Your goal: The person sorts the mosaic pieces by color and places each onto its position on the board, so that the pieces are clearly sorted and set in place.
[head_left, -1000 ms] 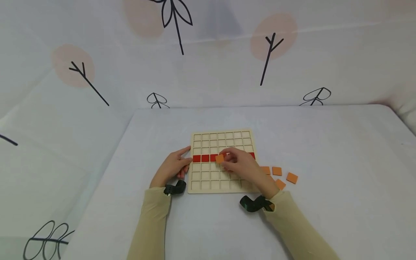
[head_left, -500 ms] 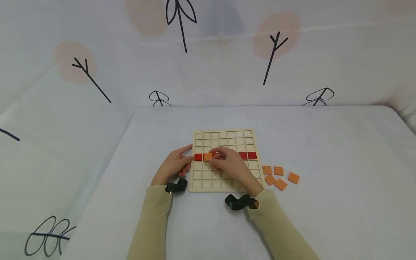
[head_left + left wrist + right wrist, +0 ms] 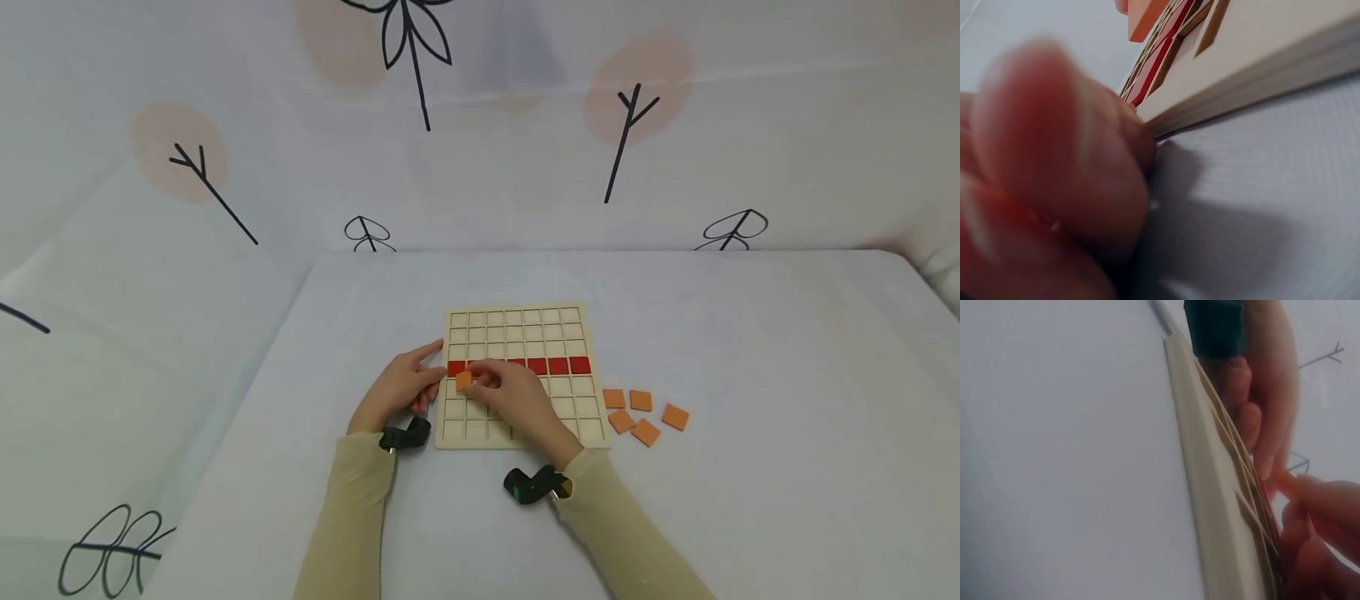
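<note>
R hand [image 3: 517, 396] fingers pinch an orange tile [image 3: 464, 381] at the L end of the row just below the red tiles [image 3: 536, 367]; can't tell if it's touching the board [image 3: 560, 386]. L hand [image 3: 400, 387] index + thumb spread at board's L edge, prob. steadying. Step: seemingly starting an orange row. Next: align w/ cell, lower flat, release. 5 spare tiles [image 3: 641, 401] on table [image 3: 787, 350], R of board.

2 khaki sleeves [image 3: 347, 508], 2 wrist cameras [image 3: 528, 487], probably black.
</note>
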A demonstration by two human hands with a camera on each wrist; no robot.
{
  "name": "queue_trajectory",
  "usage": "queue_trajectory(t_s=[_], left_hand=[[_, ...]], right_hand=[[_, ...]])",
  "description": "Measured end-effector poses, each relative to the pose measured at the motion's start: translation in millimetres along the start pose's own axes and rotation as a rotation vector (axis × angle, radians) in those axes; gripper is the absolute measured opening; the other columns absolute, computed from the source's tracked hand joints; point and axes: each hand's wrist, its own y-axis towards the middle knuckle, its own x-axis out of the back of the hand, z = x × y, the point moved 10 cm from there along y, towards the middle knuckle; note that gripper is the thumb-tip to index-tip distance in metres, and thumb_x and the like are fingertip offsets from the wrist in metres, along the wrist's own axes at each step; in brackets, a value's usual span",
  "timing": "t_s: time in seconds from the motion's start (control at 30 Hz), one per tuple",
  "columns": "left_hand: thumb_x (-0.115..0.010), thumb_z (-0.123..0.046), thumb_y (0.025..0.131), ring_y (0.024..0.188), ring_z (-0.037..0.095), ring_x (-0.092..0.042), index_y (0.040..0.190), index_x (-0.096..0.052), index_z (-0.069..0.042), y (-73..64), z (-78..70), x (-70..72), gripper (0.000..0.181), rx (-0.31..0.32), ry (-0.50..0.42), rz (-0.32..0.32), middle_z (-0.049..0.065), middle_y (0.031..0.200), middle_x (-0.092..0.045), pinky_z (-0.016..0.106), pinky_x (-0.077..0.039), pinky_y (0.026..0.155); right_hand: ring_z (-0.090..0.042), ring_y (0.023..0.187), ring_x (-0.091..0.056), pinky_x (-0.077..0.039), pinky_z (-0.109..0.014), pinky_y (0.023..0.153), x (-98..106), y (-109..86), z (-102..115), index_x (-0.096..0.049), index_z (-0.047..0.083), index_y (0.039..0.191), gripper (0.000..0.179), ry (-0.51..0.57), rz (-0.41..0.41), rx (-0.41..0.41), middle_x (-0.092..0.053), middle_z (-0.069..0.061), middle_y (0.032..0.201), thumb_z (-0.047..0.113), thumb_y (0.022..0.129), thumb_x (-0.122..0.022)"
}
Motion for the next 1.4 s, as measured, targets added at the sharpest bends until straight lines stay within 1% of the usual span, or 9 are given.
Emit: queue_trajectory(t_s=[0.1, 0.17, 0.33, 0.43, 0.53, 0.73, 1.0, 1.13, 1.4], left_hand=[[-0.055, -0.026, 0.089, 0.038, 0.017, -0.046, 0.137, -0.034, -0.031, -0.4, 0.9, 0.6, 0.053, 0.002, 0.006, -0.005, 0.009, 0.056, -0.053, 0.028, -0.041, 0.04], [-0.055, -0.025, 0.089, 0.038, 0.017, -0.047, 0.137, -0.034, -0.031, -0.3, -0.5, 1.2, 0.053, -0.011, 0.012, -0.009, 0.009, 0.056, -0.053, 0.029, -0.042, 0.04], [-0.054, -0.024, 0.089, 0.038, 0.018, -0.047, 0.137, -0.034, -0.03, 0.5, -2.8, 0.9, 0.052, -0.024, 0.019, -0.007, 0.01, 0.056, -0.053, 0.029, -0.042, 0.04], [-0.053, -0.025, 0.089, 0.038, 0.018, -0.047, 0.137, -0.034, -0.029, 0.2, -4.6, 1.6, 0.052, -0.036, 0.028, -0.011, 0.01, 0.055, -0.054, 0.03, -0.042, 0.039], [-0.053, -0.025, 0.089, 0.037, 0.017, -0.047, 0.138, -0.033, -0.028, -0.3, -4.2, 1.8, 0.052, -0.037, 0.024, -0.012, 0.01, 0.054, -0.054, 0.029, -0.041, 0.038], [-0.054, -0.025, 0.089, 0.037, 0.016, -0.047, 0.138, -0.033, -0.028, -0.5, -1.0, -0.7, 0.053, -0.016, -0.013, 0.005, 0.009, 0.055, -0.053, 0.027, -0.04, 0.039], [-0.054, -0.027, 0.089, 0.038, 0.017, -0.046, 0.137, -0.034, -0.031, -1.0, 1.6, 1.4, 0.052, -0.01, -0.002, -0.011, 0.01, 0.056, -0.053, 0.027, -0.04, 0.039], [-0.053, -0.026, 0.089, 0.038, 0.017, -0.046, 0.137, -0.034, -0.03, -2.4, 1.9, 1.2, 0.052, -0.01, 0.0, -0.008, 0.009, 0.055, -0.053, 0.028, -0.04, 0.039], [-0.054, -0.028, 0.089, 0.038, 0.017, -0.046, 0.137, -0.034, -0.03, 0.5, 3.1, -0.5, 0.051, -0.01, 0.002, -0.014, 0.009, 0.056, -0.053, 0.027, -0.04, 0.039]], right_hand=[[-0.008, 0.065, -0.051, -0.042, -0.026, 0.06, -1, -0.3, 3, -0.064, 0.021, 0.107, 0.031, -0.057, -0.022, 0.031, -0.056, 0.012, 0.07, 0.033, 0.078, -0.068], [-0.008, 0.063, -0.05, -0.041, -0.026, 0.058, 0, -1.0, 7, -0.064, 0.021, 0.107, 0.032, -0.1, -0.037, 0.058, -0.054, 0.012, 0.069, 0.034, 0.078, -0.067], [-0.007, 0.059, -0.046, -0.037, -0.024, 0.053, 0, -3.4, 16, -0.064, 0.021, 0.108, 0.032, -0.234, -0.056, 0.121, -0.051, 0.012, 0.067, 0.033, 0.079, -0.067], [-0.007, 0.059, -0.045, -0.036, -0.024, 0.052, 1, -4.2, 20, -0.065, 0.022, 0.108, 0.032, -0.283, -0.063, 0.137, -0.049, 0.013, 0.066, 0.033, 0.078, -0.068], [-0.007, 0.057, -0.044, -0.035, -0.024, 0.049, -1, -5.1, 24, -0.065, 0.021, 0.106, 0.031, -0.291, -0.051, 0.149, -0.048, 0.011, 0.065, 0.032, 0.078, -0.068], [-0.006, 0.056, -0.043, -0.034, -0.022, 0.046, -4, -7.4, 27, -0.066, 0.02, 0.106, 0.029, -0.33, -0.042, 0.139, -0.047, 0.011, 0.064, 0.029, 0.079, -0.067], [-0.007, 0.052, -0.041, -0.027, -0.022, 0.04, -8, -6.4, 31, -0.065, 0.02, 0.108, 0.03, -0.393, -0.028, 0.123, -0.045, 0.008, 0.062, 0.028, 0.08, -0.066], [-0.008, 0.052, -0.041, -0.026, -0.022, 0.04, -10, -6.1, 29, -0.065, 0.02, 0.109, 0.03, -0.39, -0.016, 0.101, -0.045, 0.008, 0.062, 0.028, 0.08, -0.066], [-0.008, 0.05, -0.04, -0.027, -0.023, 0.039, -10, -6.8, 28, -0.064, 0.021, 0.11, 0.03, -0.412, -0.028, 0.116, -0.045, 0.007, 0.062, 0.026, 0.081, -0.065]])
